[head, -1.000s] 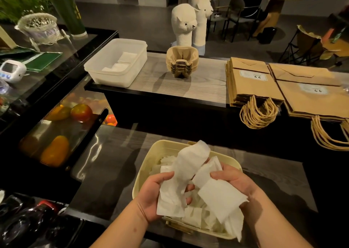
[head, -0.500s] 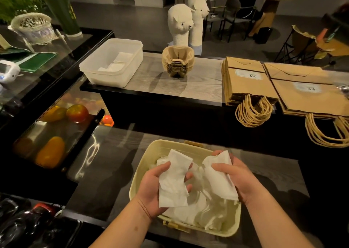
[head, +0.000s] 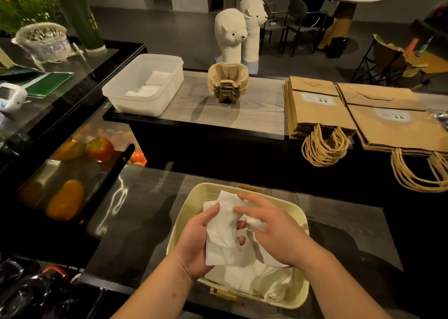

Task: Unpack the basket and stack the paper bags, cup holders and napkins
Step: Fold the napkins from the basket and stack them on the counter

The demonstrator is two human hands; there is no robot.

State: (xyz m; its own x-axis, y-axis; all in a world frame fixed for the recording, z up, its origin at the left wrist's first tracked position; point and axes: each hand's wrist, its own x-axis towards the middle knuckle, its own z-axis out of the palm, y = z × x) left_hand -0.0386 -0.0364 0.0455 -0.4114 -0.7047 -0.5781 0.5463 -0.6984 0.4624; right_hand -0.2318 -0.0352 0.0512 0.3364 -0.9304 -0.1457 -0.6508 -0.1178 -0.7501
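A cream basket (head: pixel 191 202) stands on the near dark counter, with loose white napkins (head: pixel 244 277) in it. My left hand (head: pixel 196 243) grips a small bunch of napkins (head: pixel 221 236) above the basket. My right hand (head: pixel 276 231) lies over the top of that bunch, its fingers touching the paper and pinching a crumpled napkin. On the far wooden counter a stack of brown cup holders (head: pixel 228 83) sits in the middle, two stacks of paper bags (head: pixel 315 105) lie at the right, and a white plastic tub (head: pixel 145 85) holds a few flat napkins.
Two alpaca figures (head: pixel 231 32) stand behind the cup holders. A glass display case (head: pixel 72 163) with fruit is at the left, with a white timer (head: pixel 11 96) and a wicker basket (head: pixel 43 40) on its top. Dark bottles (head: pixel 29 292) lie at bottom left. A person sits at a far table.
My hands have come together over the basket; the right hand moved left onto the bunch in the left hand. The napkins that hung from the right hand are down in the basket.
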